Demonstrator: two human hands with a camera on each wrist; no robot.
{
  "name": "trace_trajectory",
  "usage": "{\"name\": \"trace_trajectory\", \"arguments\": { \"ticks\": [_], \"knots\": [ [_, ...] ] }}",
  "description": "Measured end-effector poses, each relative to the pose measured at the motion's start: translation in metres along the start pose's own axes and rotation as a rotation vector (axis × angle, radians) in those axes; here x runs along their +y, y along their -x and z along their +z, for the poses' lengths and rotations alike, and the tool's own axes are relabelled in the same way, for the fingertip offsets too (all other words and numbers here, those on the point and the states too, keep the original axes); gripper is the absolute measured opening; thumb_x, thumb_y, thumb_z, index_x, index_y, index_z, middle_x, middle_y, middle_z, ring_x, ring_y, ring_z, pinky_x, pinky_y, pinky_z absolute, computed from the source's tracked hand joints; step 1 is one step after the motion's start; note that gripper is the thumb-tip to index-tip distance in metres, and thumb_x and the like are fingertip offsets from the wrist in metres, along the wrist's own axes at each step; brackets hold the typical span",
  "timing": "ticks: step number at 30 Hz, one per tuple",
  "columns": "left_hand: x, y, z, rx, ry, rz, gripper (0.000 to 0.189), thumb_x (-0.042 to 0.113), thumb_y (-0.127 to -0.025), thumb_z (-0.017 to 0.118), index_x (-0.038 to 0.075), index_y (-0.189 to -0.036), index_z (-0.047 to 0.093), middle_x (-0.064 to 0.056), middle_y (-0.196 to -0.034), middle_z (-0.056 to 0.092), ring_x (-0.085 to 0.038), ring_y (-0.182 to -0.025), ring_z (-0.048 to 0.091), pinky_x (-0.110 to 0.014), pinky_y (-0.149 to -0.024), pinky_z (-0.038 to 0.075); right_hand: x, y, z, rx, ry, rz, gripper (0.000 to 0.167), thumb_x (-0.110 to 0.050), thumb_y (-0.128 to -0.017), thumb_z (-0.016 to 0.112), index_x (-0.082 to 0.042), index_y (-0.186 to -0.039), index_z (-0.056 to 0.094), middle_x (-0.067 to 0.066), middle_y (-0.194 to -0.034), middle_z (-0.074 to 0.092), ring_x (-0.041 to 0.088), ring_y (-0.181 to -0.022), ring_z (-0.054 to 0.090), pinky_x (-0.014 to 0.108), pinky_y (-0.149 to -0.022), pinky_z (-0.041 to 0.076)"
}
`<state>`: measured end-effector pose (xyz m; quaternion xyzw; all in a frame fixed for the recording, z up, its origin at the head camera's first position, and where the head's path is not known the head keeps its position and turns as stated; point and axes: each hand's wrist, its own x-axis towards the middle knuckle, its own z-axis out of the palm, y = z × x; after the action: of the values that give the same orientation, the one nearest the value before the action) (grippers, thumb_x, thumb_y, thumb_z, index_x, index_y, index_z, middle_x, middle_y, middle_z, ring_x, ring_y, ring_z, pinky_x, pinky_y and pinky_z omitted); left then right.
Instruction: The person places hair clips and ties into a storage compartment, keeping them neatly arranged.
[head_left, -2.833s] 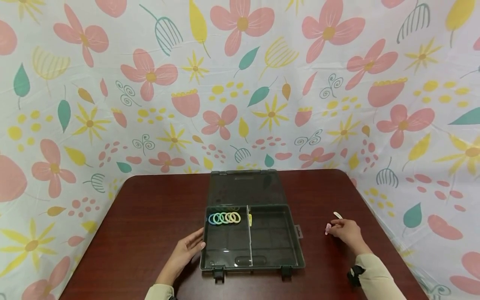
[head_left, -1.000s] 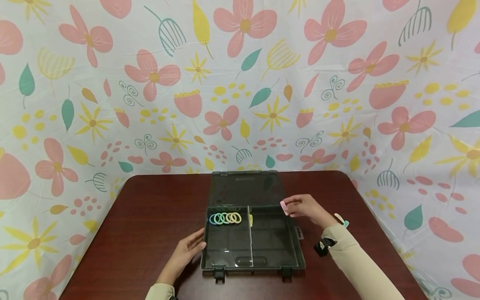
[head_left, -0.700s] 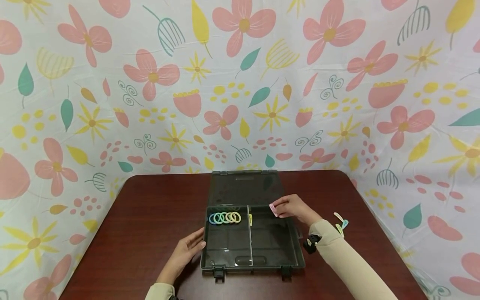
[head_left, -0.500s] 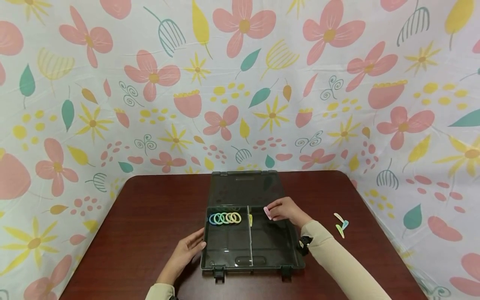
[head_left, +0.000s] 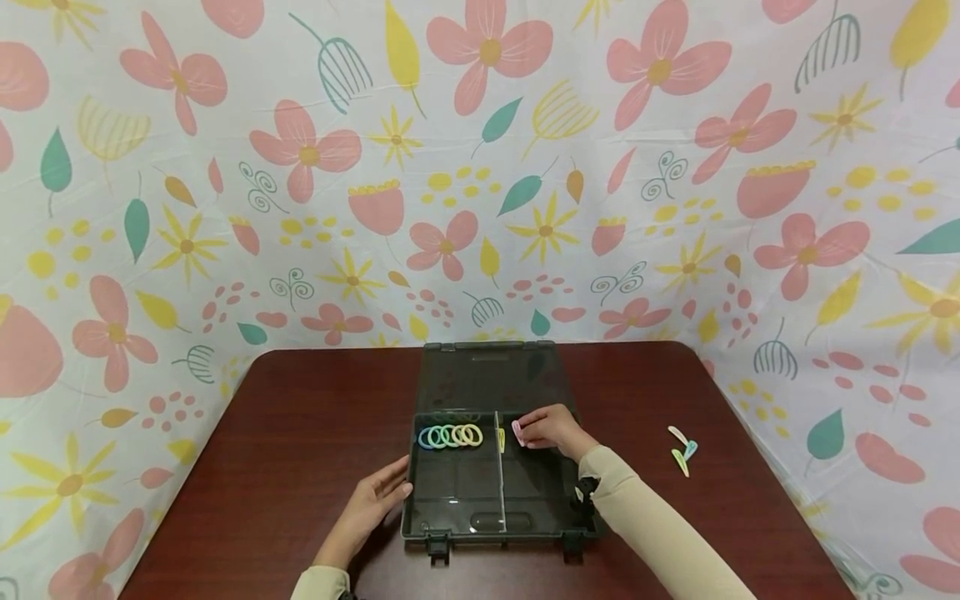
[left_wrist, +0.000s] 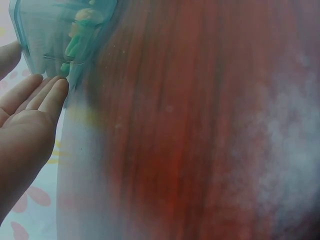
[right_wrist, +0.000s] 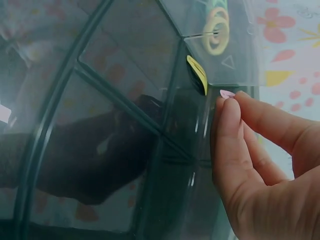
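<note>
My right hand [head_left: 553, 429] pinches a pink hair clip [head_left: 517, 432] between thumb and fingertips, over the right compartment of a dark see-through box [head_left: 540, 492]. A yellow hair clip [head_left: 502, 440] lies in that compartment along the clear divider [head_left: 501, 492], just left of the pink one. In the right wrist view the pink clip [right_wrist: 227, 94] shows only as a small tip past the fingers. My left hand [head_left: 367, 504] touches the box's left wall with its fingers extended. Several pastel rings [head_left: 450, 436] lie overlapping in a row in the left compartment.
The box's lid [head_left: 491, 375] is folded back toward the patterned cloth [head_left: 480, 208] behind the table. On the brown table [head_left: 300, 433], to the right, lie a cream clip [head_left: 677, 434], a blue clip [head_left: 691, 450] and a yellow-green clip [head_left: 680, 461]. Two latches [head_left: 438, 548] face the front.
My right hand has picked up the pink hair clip from the table's right side and carried it left into the box's right compartment, near the yellow clip. My left hand stays put.
</note>
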<state>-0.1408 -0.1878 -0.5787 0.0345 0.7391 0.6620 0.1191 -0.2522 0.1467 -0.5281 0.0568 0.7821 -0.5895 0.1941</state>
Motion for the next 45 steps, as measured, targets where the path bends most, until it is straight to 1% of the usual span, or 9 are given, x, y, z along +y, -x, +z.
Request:
{"name": "trace_trajectory", "arguments": {
  "ticks": [7,12,15,22,27,30,35,42,45],
  "knots": [
    [0.003,0.001,0.001,0.019,-0.004,0.006,0.057,0.017,-0.095,0.062,0.001,-0.145,0.041,-0.022,-0.148,0.038,-0.039,-0.134,0.039,-0.039,-0.100,0.046,0.003,-0.002,0.007,0.031,-0.029,0.030,0.027,0.008,-0.082,0.069,0.012,-0.109,0.066,0.023,-0.096,0.068,0.023,-0.074,0.070,0.034,-0.067,0.059],
    [0.006,0.001,0.002,0.025,0.011,0.018,0.056,0.014,-0.095,0.062,0.000,-0.145,0.041,-0.022,-0.147,0.039,-0.038,-0.134,0.039,-0.036,-0.098,0.047,0.005,-0.004,0.012,0.045,-0.039,0.046,0.026,0.012,-0.080,0.068,0.013,-0.107,0.067,0.022,-0.093,0.069,0.025,-0.074,0.070,0.035,-0.067,0.059],
    [0.007,0.002,0.003,0.026,0.007,0.018,0.055,0.014,-0.095,0.061,0.000,-0.145,0.041,-0.022,-0.147,0.039,-0.038,-0.134,0.039,-0.036,-0.098,0.047,0.006,-0.005,0.015,0.066,-0.038,0.057,0.025,0.012,-0.080,0.068,0.011,-0.105,0.068,0.019,-0.090,0.070,0.024,-0.071,0.070,0.034,-0.066,0.059],
    [0.005,0.002,0.003,0.027,0.021,-0.001,0.055,0.014,-0.095,0.062,0.001,-0.145,0.041,-0.022,-0.147,0.039,-0.038,-0.134,0.039,-0.037,-0.099,0.047,0.008,-0.006,0.019,0.092,-0.038,0.044,0.024,0.012,-0.079,0.070,0.012,-0.103,0.069,0.019,-0.089,0.071,0.023,-0.069,0.070,0.036,-0.066,0.059],
    [0.003,0.001,0.002,0.019,0.005,0.016,0.056,0.016,-0.095,0.062,0.001,-0.145,0.041,-0.022,-0.146,0.040,-0.038,-0.134,0.040,-0.035,-0.098,0.047,0.008,-0.005,0.021,0.096,-0.038,0.037,0.022,0.011,-0.079,0.070,0.012,-0.101,0.069,0.019,-0.087,0.071,0.023,-0.069,0.071,0.035,-0.065,0.059],
    [0.002,0.001,0.001,0.015,0.000,0.024,0.056,0.017,-0.095,0.062,0.001,-0.145,0.041,-0.022,-0.146,0.041,-0.038,-0.133,0.040,-0.036,-0.098,0.047,0.008,-0.004,0.023,0.103,-0.022,0.031,0.021,0.010,-0.080,0.070,0.011,-0.100,0.070,0.018,-0.086,0.071,0.022,-0.068,0.071,0.034,-0.064,0.059],
    [0.002,0.000,0.001,0.021,0.011,0.011,0.056,0.017,-0.095,0.063,0.003,-0.145,0.042,-0.021,-0.146,0.041,-0.036,-0.134,0.039,-0.036,-0.099,0.047,0.007,-0.002,0.025,0.116,-0.005,0.012,0.019,0.009,-0.080,0.071,0.010,-0.098,0.071,0.017,-0.085,0.071,0.020,-0.065,0.070,0.034,-0.063,0.059],
    [0.004,0.001,0.003,0.038,0.015,0.008,0.055,0.015,-0.094,0.063,0.002,-0.144,0.043,-0.021,-0.145,0.042,-0.037,-0.133,0.040,-0.036,-0.099,0.047,0.010,-0.004,0.027,0.137,0.033,-0.008,0.015,0.010,-0.079,0.072,0.010,-0.093,0.071,0.015,-0.079,0.070,0.017,-0.060,0.068,0.032,-0.060,0.059],
    [0.004,0.002,0.002,0.025,0.008,0.018,0.056,0.016,-0.095,0.062,0.001,-0.145,0.041,-0.023,-0.145,0.041,-0.038,-0.133,0.040,-0.037,-0.099,0.047,0.012,-0.006,0.028,0.144,0.037,0.000,0.015,0.010,-0.078,0.072,0.010,-0.093,0.071,0.015,-0.078,0.069,0.016,-0.058,0.067,0.031,-0.059,0.059]
  ]
}}
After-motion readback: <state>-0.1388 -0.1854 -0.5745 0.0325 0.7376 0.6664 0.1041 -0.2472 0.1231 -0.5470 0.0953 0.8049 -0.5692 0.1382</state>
